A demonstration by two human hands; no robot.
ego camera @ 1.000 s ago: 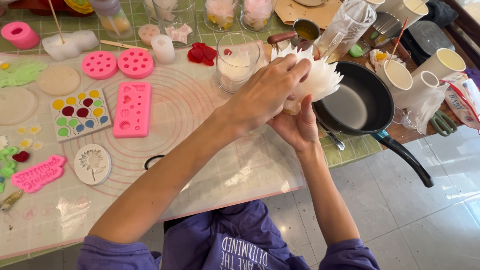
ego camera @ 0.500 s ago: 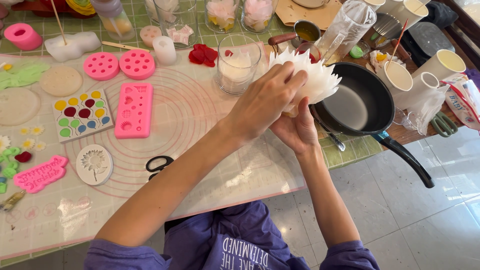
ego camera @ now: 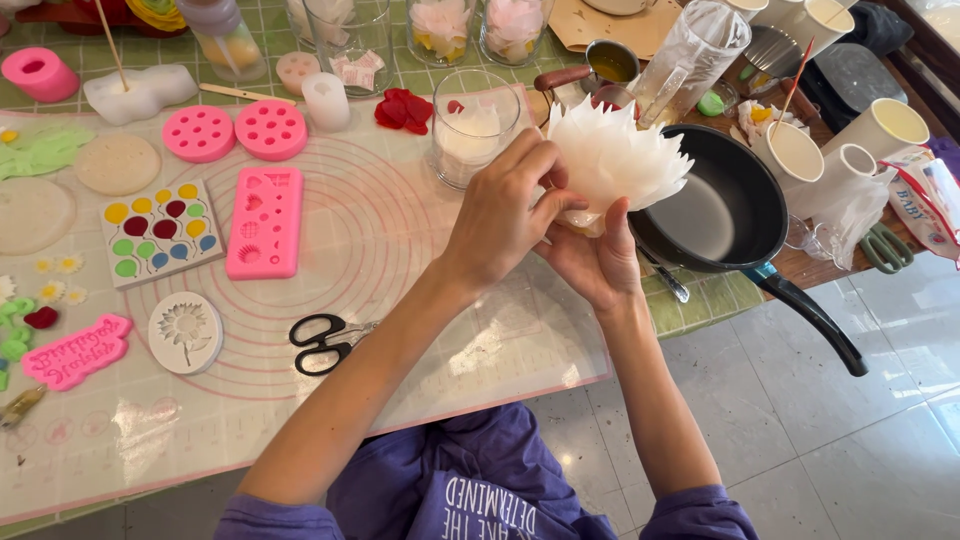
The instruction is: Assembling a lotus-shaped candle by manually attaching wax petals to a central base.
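- The person holds a white flower (ego camera: 615, 155) made of thin pointed petals up in the air, over the right side of the surface (ego camera: 420, 250).
- The flower is just in front of a black pan (ego camera: 735, 195), and its petals hide part of the pan's near left rim.
- The right hand (ego camera: 600, 262) is under the flower. Its grip is cupped around the bottom of the flower, with the thumb pointing up along the side.
- The left hand (ego camera: 505, 205) comes in from the left. Its fingers are pinched on the petals at the flower's left side.
- So the flower sits right above the right hand and just to the right of the left hand. Both hands touch it, and they touch each other too.
- The flower's bottom points down into the right palm. Its petals fan up and out to the far right, toward the pan.
- A clear glass (ego camera: 475, 125) with something white in it stands just to the left of the hands.
- Black scissors (ego camera: 325, 342) lie on the mat, nearer the person and well apart from the hands.
- A pink mould (ego camera: 265, 222) lies farther left on the mat.
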